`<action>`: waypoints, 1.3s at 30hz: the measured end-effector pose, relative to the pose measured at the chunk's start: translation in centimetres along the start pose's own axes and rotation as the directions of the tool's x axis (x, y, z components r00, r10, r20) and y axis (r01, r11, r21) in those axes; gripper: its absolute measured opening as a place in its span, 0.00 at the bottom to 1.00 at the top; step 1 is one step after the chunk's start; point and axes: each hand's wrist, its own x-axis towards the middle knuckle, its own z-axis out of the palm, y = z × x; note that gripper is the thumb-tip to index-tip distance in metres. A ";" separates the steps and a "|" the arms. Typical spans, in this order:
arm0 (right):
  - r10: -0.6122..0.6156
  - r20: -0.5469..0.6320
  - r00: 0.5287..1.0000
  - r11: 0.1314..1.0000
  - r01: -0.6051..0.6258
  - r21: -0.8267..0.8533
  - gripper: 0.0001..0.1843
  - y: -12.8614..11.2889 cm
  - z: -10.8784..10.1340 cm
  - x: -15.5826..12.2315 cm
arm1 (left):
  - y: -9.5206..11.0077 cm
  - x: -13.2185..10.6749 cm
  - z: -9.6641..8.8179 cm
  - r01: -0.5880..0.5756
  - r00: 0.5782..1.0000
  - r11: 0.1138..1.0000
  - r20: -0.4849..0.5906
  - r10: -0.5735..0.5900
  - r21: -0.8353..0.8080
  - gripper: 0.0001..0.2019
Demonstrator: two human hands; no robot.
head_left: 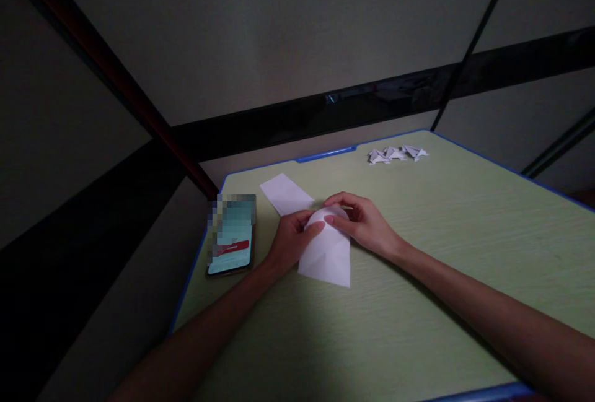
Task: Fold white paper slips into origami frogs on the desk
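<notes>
Between my two hands is a white sheet of paper, its far end curled over and its near end hanging toward me with faint creases. My left hand pinches the curled part from the left, thumb on top. From the right, my right hand grips the same curl, its thumb close to the other thumb and the fingers behind the paper. Just beyond my left hand a second white piece of paper lies flat on the table.
A phone with a lit, partly blurred screen lies at the left edge of the green table. Several small folded paper figures stand in a row at the back right. Behind the table rise grey panels with a black band.
</notes>
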 end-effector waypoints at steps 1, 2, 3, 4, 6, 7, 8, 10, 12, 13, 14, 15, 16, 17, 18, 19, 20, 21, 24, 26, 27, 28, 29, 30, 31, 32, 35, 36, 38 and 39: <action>-0.052 0.006 0.999 0.998 0.052 -0.021 0.11 0.0 -0.1 0.0 | 0.1 0.0 0.0 0.002 1.000 1.000 -0.013 -0.002 0.006 0.09; -0.103 0.015 0.995 0.994 0.104 -0.036 0.11 0.0 -0.1 -0.1 | 0.2 -0.1 0.1 0.009 1.000 1.000 -0.025 -0.008 0.011 0.09; -0.148 0.025 0.989 0.988 0.149 -0.039 0.11 0.0 -0.2 -0.1 | 0.2 -0.1 0.1 0.016 0.999 1.000 -0.034 -0.016 0.014 0.09; -0.182 0.034 0.983 0.983 0.183 -0.031 0.11 0.0 -0.3 -0.1 | 0.3 -0.1 0.1 0.024 0.999 1.000 -0.041 -0.024 0.013 0.08; -0.213 0.043 0.976 0.977 0.213 0.005 0.11 0.0 -0.5 -0.1 | 0.4 -0.2 0.1 0.043 0.998 0.999 -0.042 -0.043 -0.005 0.07; -0.216 0.041 0.975 0.976 0.216 0.016 0.12 0.0 -0.6 -0.1 | 0.4 -0.2 0.0 0.055 0.998 0.998 -0.036 -0.056 -0.021 0.07; -0.214 0.034 0.976 0.977 0.214 0.017 0.12 0.0 -0.7 -0.1 | 0.3 -0.2 0.0 0.069 0.997 0.997 -0.032 -0.070 -0.040 0.07; -0.205 0.018 0.979 0.979 0.205 0.006 0.13 -0.1 -0.8 -0.1 | 0.2 -0.1 -0.1 0.097 0.995 0.992 -0.026 -0.099 -0.085 0.07; -0.197 0.009 0.980 0.980 0.197 -0.003 0.12 -0.1 -0.9 -0.1 | -0.1 0.1 -0.2 0.114 0.993 0.984 -0.014 -0.117 -0.133 0.09; -0.196 0.006 0.981 0.981 0.196 -0.007 0.12 -0.2 -0.9 -0.1 | -0.2 0.1 -0.3 0.120 0.993 0.980 -0.004 -0.122 -0.158 0.09; -0.196 0.005 0.981 0.981 0.196 -0.012 0.12 -0.2 -0.9 -0.1 | -0.2 0.2 -0.3 0.127 0.992 0.975 0.010 -0.128 -0.184 0.09; -0.198 0.002 0.980 0.980 0.198 -0.020 0.12 -0.2 -1.0 -0.1 | -0.2 0.2 -0.4 0.137 0.991 0.968 0.023 -0.135 -0.210 0.10; -0.201 -0.001 0.980 0.979 0.201 -0.027 0.12 -0.3 -1.0 -0.1 | -0.2 0.2 -0.4 0.150 0.989 0.960 0.035 -0.146 -0.236 0.10; -0.203 -0.006 0.979 0.979 0.203 -0.033 0.12 -0.3 -1.0 -0.1 | -0.1 0.2 -0.4 0.166 0.986 0.952 0.041 -0.160 -0.259 0.10; -0.205 -0.010 0.979 0.978 0.204 -0.037 0.13 -0.3 -1.0 -0.1 | 0.0 0.2 -0.4 0.177 0.984 0.943 0.035 -0.174 -0.281 0.10; -0.207 -0.011 0.978 0.978 0.207 -0.038 0.13 -0.3 -1.0 -0.1 | 0.1 0.2 -0.4 0.180 0.983 0.936 0.022 -0.182 -0.302 0.10; -0.213 -0.008 0.977 0.976 0.212 -0.037 0.13 -0.2 -1.0 -0.1 | 0.2 0.2 -0.4 0.178 0.983 0.931 0.010 -0.184 -0.319 0.09; -0.220 0.000 0.976 0.975 0.219 -0.036 0.14 -0.2 -1.0 -0.2 | 0.4 0.2 -0.4 0.168 0.984 0.929 0.001 -0.178 -0.330 0.09; -0.240 0.030 0.970 0.970 0.241 -0.039 0.15 -0.2 -1.0 -0.2 | 0.5 0.1 -0.3 0.124 0.991 0.949 -0.005 -0.131 -0.289 0.07; -0.243 0.037 0.969 0.969 0.245 -0.041 0.15 -0.2 -0.9 -0.3 | 0.4 0.1 -0.1 0.117 0.993 0.977 -0.005 -0.120 -0.180 0.10; -0.240 0.038 0.970 0.969 0.242 -0.041 0.14 -0.3 -0.8 -0.3 | 0.4 0.1 -0.1 0.113 0.993 0.986 -0.011 -0.115 -0.120 0.11; -0.236 0.038 0.971 0.971 0.237 -0.039 0.14 -0.3 -0.8 -0.3 | 0.3 0.1 -0.1 0.108 0.994 0.992 -0.015 -0.109 -0.067 0.12; -0.227 0.037 0.973 0.973 0.228 -0.037 0.14 -0.3 -0.8 -0.3 | 0.2 0.1 -0.1 0.100 0.995 0.995 -0.019 -0.101 -0.026 0.13; -0.214 0.035 0.976 0.976 0.215 -0.032 0.13 -0.3 -0.8 -0.2 | 0.1 0.1 -0.1 0.089 0.996 0.996 -0.029 -0.089 0.001 0.13; -0.192 0.031 0.981 0.981 0.192 -0.016 0.13 -0.2 -0.9 -0.2 | 0.0 0.2 -0.2 0.078 0.996 0.997 -0.043 -0.077 0.020 0.13; -0.161 0.024 0.987 0.987 0.161 0.023 0.13 -0.2 -1.0 -0.1 | -0.1 0.2 -0.2 0.068 0.996 0.997 -0.061 -0.065 0.036 0.13; -0.049 -0.003 0.999 0.969 0.048 0.243 0.14 0.0 -1.1 0.2 | -0.3 0.2 -0.5 0.023 0.995 0.993 -0.104 -0.011 0.113 0.12; -0.011 -0.011 1.000 0.957 0.014 0.289 0.13 0.0 -1.1 0.2 | -0.3 0.2 -0.5 0.001 0.995 0.989 -0.102 0.014 0.145 0.12; 0.050 -0.019 0.999 0.962 -0.043 0.270 0.09 -0.1 -1.0 0.2 | -0.3 0.0 -0.5 -0.055 0.995 0.977 -0.075 0.072 0.208 0.12; 0.074 -0.010 0.997 0.974 -0.070 0.217 0.08 -0.2 -0.8 0.2 | -0.3 -0.1 -0.5 -0.086 0.993 0.967 -0.056 0.102 0.240 0.12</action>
